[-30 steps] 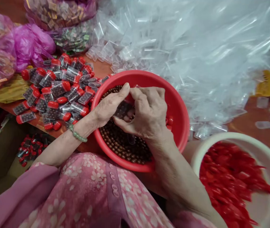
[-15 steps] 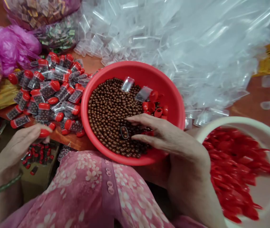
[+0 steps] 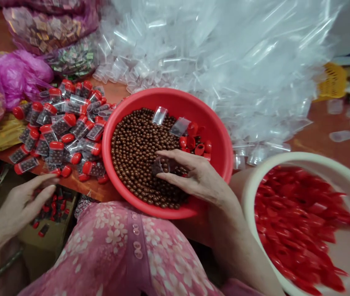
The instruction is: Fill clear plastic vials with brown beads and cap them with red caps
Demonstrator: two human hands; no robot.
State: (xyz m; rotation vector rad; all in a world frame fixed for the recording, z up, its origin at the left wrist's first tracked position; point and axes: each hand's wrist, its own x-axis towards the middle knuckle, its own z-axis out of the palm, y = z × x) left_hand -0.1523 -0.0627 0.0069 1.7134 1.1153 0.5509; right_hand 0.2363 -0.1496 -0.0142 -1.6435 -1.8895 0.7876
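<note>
My right hand (image 3: 190,174) is inside the red basin (image 3: 229,164), its thumb and fingers closed round a small clear container (image 3: 162,165) among the brown beads (image 3: 138,144). Two more clear containers (image 3: 179,126) and several red caps (image 3: 199,149) lie on the beads in the basin. At the left, my left hand (image 3: 21,205) is over the cardboard box, with its fingers apart and nothing in them. Just beyond it, filled containers with red caps (image 3: 56,153) are heaped on the table.
Several small capped containers lie in the cardboard box (image 3: 39,246) below the table edge. A white bucket (image 3: 249,197) of red pieces stands at the right. Clear containers in plastic (image 3: 218,61) pile up behind; pink bags (image 3: 21,74) lie at the back left.
My left hand has let go of a red-capped container and opened. My right hand has closed on the clear container that lay in the beads. The view has shifted slightly.
</note>
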